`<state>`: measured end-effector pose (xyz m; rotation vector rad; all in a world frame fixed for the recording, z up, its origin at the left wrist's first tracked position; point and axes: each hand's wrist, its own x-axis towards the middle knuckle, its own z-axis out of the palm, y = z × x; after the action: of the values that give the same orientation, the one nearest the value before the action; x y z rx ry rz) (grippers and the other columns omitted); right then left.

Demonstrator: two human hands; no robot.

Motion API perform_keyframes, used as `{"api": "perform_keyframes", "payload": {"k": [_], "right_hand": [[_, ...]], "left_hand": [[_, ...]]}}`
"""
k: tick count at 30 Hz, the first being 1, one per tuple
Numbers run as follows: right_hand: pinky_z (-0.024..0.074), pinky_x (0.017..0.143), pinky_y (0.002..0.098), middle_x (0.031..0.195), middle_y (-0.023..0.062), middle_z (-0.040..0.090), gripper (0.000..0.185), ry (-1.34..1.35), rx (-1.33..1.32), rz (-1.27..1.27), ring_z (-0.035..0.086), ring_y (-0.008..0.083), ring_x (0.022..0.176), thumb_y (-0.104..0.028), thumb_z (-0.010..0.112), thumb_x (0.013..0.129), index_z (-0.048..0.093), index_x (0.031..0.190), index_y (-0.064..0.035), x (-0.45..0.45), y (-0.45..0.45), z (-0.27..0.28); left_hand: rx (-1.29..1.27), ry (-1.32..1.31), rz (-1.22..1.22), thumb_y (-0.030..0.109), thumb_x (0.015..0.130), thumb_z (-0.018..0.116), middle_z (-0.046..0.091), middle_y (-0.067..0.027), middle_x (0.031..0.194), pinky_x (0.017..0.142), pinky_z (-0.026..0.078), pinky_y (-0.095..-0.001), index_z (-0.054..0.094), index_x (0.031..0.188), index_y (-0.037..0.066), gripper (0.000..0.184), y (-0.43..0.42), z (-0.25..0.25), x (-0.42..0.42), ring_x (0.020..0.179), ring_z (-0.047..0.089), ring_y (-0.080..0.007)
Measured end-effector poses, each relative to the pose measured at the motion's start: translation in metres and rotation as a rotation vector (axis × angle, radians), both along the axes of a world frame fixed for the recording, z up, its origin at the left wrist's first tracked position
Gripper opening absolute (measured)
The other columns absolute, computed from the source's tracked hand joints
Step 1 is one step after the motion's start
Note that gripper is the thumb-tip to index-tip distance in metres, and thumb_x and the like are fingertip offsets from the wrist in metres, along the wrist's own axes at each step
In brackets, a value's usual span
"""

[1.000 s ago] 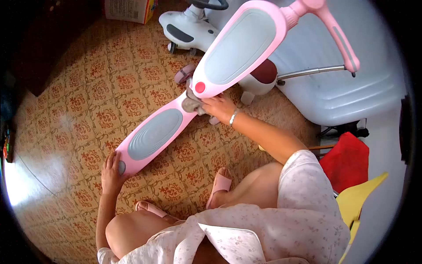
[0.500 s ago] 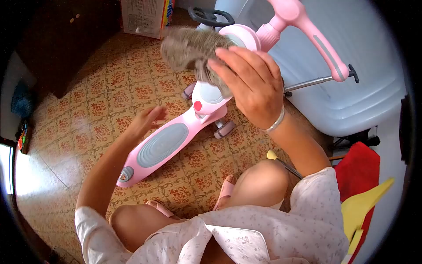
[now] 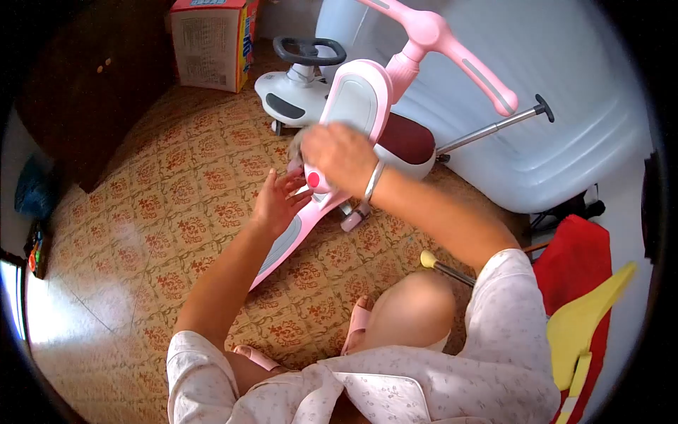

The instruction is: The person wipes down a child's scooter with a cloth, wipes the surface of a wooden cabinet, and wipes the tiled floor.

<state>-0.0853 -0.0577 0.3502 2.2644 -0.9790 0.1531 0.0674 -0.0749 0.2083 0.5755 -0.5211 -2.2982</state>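
Note:
In front of me stands a pink scooter (image 3: 300, 225) with a grey foot deck and a grey-topped front panel (image 3: 353, 102). My right hand (image 3: 341, 157), with a band at the wrist, is closed on a grey-brown cloth (image 3: 295, 145) low on that panel. Most of the cloth is hidden behind the hand. Just beside the scooter's red button (image 3: 313, 179), my left hand (image 3: 277, 203) has its fingers apart and holds nothing. Whether its fingertips touch the scooter, I cannot tell.
Behind the scooter is a white ride-on car (image 3: 293, 99) with a black steering wheel. A cardboard box (image 3: 208, 49) stands farther back. At right are a large pale-blue plastic tub (image 3: 522, 152), a telescopic handle (image 3: 487, 133), and red (image 3: 575, 261) and yellow (image 3: 586, 318) items.
My right hand has brought the cloth down from the upper panel to its lower end. My left hand has moved right and up, near the red button. The view has shifted slightly.

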Motion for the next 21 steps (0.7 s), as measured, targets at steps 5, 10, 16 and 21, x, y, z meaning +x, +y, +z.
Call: {"api": "perform_keyframes", "payload": {"k": [5, 10, 16, 21], "right_hand": [[0.0448, 0.082, 0.0335, 0.107, 0.0039, 0.062, 0.021, -0.042, -0.166, -0.017, 0.058, 0.0189, 0.103, -0.012, 0.057, 0.079, 0.066, 0.098, -0.0103, -0.008, -0.008, 0.106], [0.0456, 0.088, 0.0382, 0.104, 0.0088, 0.063, 0.032, -0.548, -0.173, -0.04, 0.058, 0.0262, 0.102, 0.0, 0.053, 0.078, 0.067, 0.104, -0.0096, -0.054, -0.014, 0.114], [0.0432, 0.097, 0.0289, 0.119, 0.0066, 0.06, 0.042, -1.125, -0.049, -0.009, 0.057, 0.0174, 0.11, 0.01, 0.044, 0.081, 0.061, 0.117, -0.0038, -0.099, -0.008, 0.084], [0.0385, 0.103, 0.0386, 0.127, 0.0161, 0.052, 0.04, -1.114, -0.186, -0.048, 0.048, 0.0352, 0.121, 0.001, 0.059, 0.082, 0.056, 0.121, -0.0078, -0.105, -0.001, 0.042]], "left_hand": [[-0.317, -0.25, 0.005, 0.051, 0.09, 0.055, 0.04, -0.0173, 0.138, 0.112, 0.024, -0.0454, 0.031, 0.146, 0.008, 0.075, -0.007, 0.014, -0.017, 0.131, 0.037, -0.0316], [-0.413, -0.243, -0.072, 0.046, 0.091, 0.052, 0.022, -0.0145, 0.155, 0.112, 0.017, -0.0489, 0.017, 0.152, 0.014, 0.077, -0.006, 0.032, -0.034, 0.142, 0.021, -0.0277], [-0.408, -0.212, -0.112, 0.037, 0.089, 0.06, 0.028, -0.0165, 0.151, 0.111, 0.024, -0.0453, 0.021, 0.151, 0.009, 0.078, -0.014, 0.012, -0.047, 0.139, 0.028, -0.0268], [-0.511, -0.281, 0.014, 0.03, 0.092, 0.056, 0.035, -0.0144, 0.148, 0.11, 0.028, -0.0392, 0.027, 0.148, 0.007, 0.067, -0.01, 0.029, -0.045, 0.135, 0.035, -0.0278]]}}
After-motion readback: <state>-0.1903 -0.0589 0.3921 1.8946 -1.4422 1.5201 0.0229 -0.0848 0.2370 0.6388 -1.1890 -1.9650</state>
